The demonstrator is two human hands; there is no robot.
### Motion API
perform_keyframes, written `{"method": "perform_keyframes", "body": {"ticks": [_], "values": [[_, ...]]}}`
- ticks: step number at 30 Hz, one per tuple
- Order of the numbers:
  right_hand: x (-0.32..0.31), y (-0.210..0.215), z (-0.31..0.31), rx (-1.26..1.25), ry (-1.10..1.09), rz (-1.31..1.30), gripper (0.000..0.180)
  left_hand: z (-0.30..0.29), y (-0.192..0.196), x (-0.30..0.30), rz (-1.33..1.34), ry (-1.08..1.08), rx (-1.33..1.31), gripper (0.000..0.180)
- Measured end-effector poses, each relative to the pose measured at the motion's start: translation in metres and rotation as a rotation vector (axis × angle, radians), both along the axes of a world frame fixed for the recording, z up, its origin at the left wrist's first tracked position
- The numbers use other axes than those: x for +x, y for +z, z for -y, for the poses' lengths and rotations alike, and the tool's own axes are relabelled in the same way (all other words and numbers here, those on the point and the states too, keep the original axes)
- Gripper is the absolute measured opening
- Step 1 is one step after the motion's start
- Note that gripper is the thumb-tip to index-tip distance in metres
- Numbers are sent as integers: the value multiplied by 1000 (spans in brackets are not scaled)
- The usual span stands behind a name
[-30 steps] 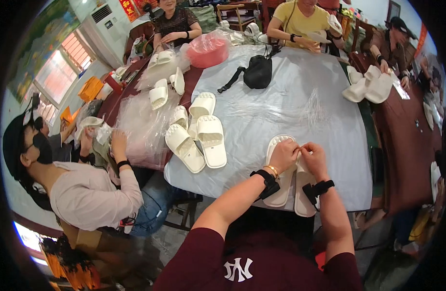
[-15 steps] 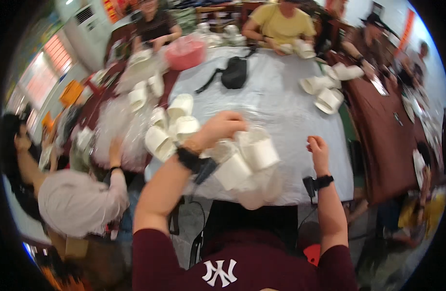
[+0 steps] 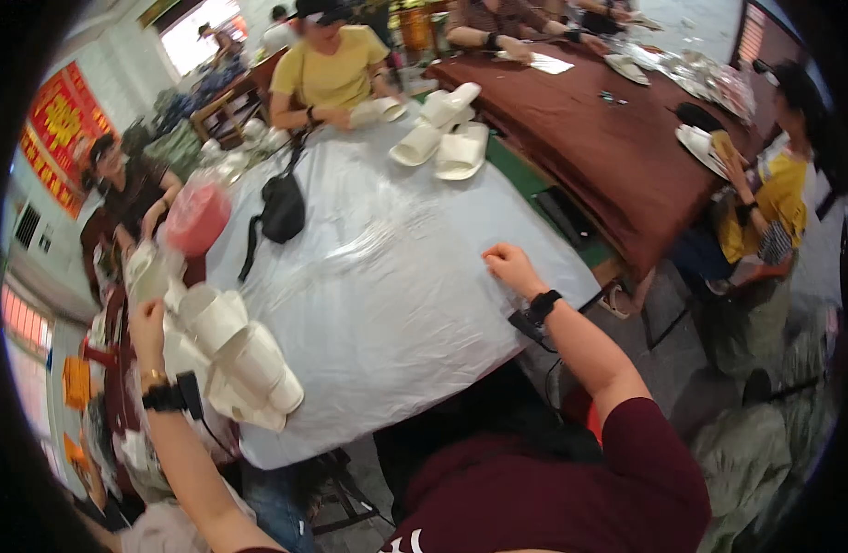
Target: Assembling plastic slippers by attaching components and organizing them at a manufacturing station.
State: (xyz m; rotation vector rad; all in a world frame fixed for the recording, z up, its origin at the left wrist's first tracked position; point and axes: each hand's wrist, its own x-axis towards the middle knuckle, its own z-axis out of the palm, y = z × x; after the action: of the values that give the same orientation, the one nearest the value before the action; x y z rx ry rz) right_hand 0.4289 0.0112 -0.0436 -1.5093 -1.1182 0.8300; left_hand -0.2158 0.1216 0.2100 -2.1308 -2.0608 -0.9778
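My left hand (image 3: 147, 327) is closed at the left edge of the table, beside a group of white slippers (image 3: 256, 369). Some of these slippers overlap, and clear plastic shows about them. What the left fingers grip, if anything, is hidden. My right hand (image 3: 513, 267) hovers over the right part of the sheeted table (image 3: 396, 295), fingers curled in and nothing visible in them. Each wrist wears a black band with a small device and a cable.
A black pouch with a strap (image 3: 282, 207) lies on the sheet, near a pink basin (image 3: 199, 217). More white slippers (image 3: 461, 150) sit at the far edge, by a person in yellow (image 3: 327, 74). A brown-covered table (image 3: 571, 129) stands to the right, with people around it.
The view has swung to the right. My left hand has moved left from mid-table, where it held a pair of white slippers in clear plastic. The right hand stays curled above the sheet.
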Motion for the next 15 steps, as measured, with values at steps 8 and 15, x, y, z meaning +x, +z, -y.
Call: {"method": "perform_keyframes", "body": {"ticks": [8,15], "values": [[10,-10,3,27,-35,144,20,97,-24,187,640,-447,-85,41],[5,0,5,-4,-3,74,20,205,34,224,202,-994,661,48]]}}
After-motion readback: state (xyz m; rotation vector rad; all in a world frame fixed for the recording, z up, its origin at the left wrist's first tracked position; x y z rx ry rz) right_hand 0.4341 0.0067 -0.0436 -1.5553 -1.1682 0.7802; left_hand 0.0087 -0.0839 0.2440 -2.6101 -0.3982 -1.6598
